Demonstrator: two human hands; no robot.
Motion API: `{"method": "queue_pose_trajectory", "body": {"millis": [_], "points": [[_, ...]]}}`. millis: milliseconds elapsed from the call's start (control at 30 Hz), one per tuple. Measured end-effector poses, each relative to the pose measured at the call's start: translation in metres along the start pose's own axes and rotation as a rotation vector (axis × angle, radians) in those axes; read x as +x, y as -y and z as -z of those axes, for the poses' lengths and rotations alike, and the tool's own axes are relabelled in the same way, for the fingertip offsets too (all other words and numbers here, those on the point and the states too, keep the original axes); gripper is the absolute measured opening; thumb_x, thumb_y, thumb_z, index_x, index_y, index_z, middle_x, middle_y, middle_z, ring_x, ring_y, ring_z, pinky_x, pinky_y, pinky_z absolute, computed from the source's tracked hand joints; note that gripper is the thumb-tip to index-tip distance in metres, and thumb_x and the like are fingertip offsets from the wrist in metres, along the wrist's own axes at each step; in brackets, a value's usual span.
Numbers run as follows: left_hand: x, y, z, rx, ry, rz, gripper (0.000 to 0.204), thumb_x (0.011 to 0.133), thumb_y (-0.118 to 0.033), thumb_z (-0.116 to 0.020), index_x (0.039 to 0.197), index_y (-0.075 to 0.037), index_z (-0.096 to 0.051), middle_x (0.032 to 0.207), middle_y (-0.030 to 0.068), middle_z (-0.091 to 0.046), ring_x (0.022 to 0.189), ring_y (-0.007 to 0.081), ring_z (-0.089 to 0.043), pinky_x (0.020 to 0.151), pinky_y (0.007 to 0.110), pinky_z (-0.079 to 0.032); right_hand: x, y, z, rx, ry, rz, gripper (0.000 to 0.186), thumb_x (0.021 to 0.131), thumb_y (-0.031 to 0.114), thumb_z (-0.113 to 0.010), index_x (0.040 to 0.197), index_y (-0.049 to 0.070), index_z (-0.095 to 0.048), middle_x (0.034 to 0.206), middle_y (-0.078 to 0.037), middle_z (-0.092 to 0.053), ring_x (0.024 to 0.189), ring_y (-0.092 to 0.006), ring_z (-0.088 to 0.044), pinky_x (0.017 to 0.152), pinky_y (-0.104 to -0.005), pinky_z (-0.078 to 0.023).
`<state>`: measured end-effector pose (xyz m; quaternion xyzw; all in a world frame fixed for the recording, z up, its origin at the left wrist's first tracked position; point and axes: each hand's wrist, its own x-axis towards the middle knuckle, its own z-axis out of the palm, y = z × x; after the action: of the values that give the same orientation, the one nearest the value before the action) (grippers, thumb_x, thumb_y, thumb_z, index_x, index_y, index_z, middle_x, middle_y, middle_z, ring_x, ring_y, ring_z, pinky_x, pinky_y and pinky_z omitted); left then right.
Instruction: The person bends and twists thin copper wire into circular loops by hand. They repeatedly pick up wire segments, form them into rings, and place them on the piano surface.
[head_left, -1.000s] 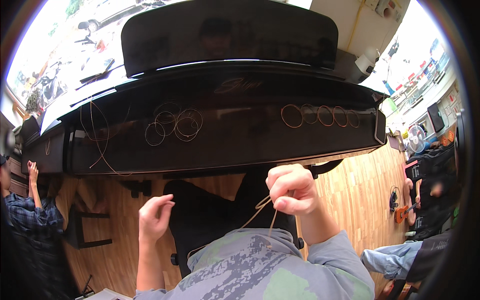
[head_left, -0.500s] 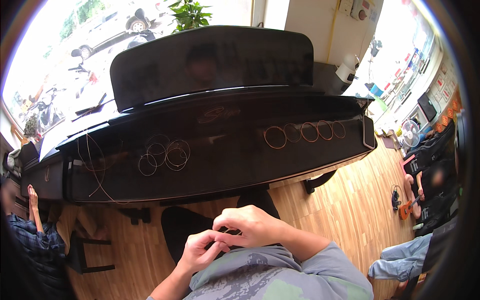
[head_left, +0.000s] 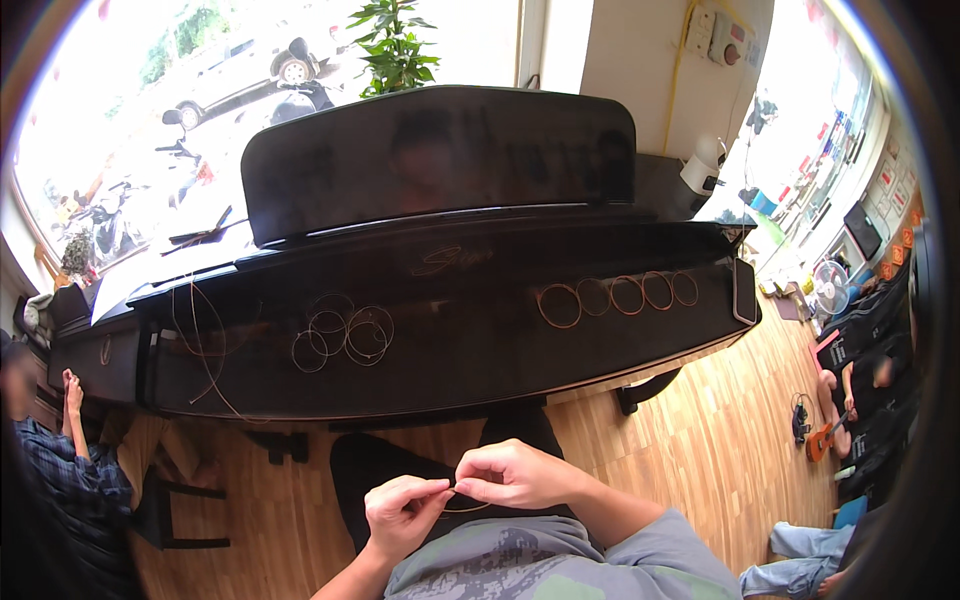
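My left hand [head_left: 405, 512] and my right hand [head_left: 518, 474] meet in front of my lap, thumbs and fingers pinched together. Between them is a thin coiled instrument string [head_left: 468, 511], copper-coloured, mostly hidden by my fingers, with a curved part showing below. Ahead, on the closed black piano lid [head_left: 480, 360], lie several bronze string coils [head_left: 559, 327] in a row to the right. Several overlapping silvery string coils [head_left: 309, 370] rest left of the middle. Farther left, a loose uncoiled string [head_left: 212, 372] trails over the lid's front edge.
A phone-like dark slab [head_left: 744, 291] lies at the lid's right end. The raised black music stand [head_left: 440, 160] is behind, with a plant [head_left: 393, 50] beyond. To the left sits a person [head_left: 65, 470] by a black stool [head_left: 190, 515]; others sit right, one with a ukulele [head_left: 820, 442].
My hands have shifted slightly right and down in the picture and drawn a little apart, fingertips still meeting. More of the string's curve shows below them. The whole view has tilted slightly.
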<state>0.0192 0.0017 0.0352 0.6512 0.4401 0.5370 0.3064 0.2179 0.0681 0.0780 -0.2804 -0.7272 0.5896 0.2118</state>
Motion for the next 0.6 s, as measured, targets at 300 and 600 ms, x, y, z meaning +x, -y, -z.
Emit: {"method": "queue_pose_trajectory", "body": {"millis": [300, 600], "points": [[-0.011, 0.006, -0.005, -0.535, 0.056, 0.443, 0.010, 0.091, -0.007, -0.059, 0.093, 0.002, -0.063, 0.070, 0.0065, -0.065, 0.056, 0.0066, -0.060, 0.050, 0.016, -0.047, 0.004, -0.008, -0.010, -0.421, -0.289, 0.279, 0.009, 0.084, 0.011, -0.062, 0.082, 0.004, -0.058, 0.070, -0.009, -0.059, 0.057, -0.0253, -0.058, 0.050, -0.0333, -0.046], [-0.025, 0.019, 0.000, -0.894, 0.275, 0.307, 0.027, 0.086, 0.009, -0.057, 0.112, 0.002, -0.057, 0.110, 0.0204, -0.063, 0.102, 0.0266, -0.063, 0.088, 0.040, -0.053, 0.009, -0.012, -0.016, -0.043, -0.370, 0.109, 0.013, 0.095, 0.014, -0.055, 0.092, 0.002, -0.057, 0.067, 0.000, -0.053, 0.059, -0.0068, -0.047, 0.052, -0.0228, -0.039]]}}
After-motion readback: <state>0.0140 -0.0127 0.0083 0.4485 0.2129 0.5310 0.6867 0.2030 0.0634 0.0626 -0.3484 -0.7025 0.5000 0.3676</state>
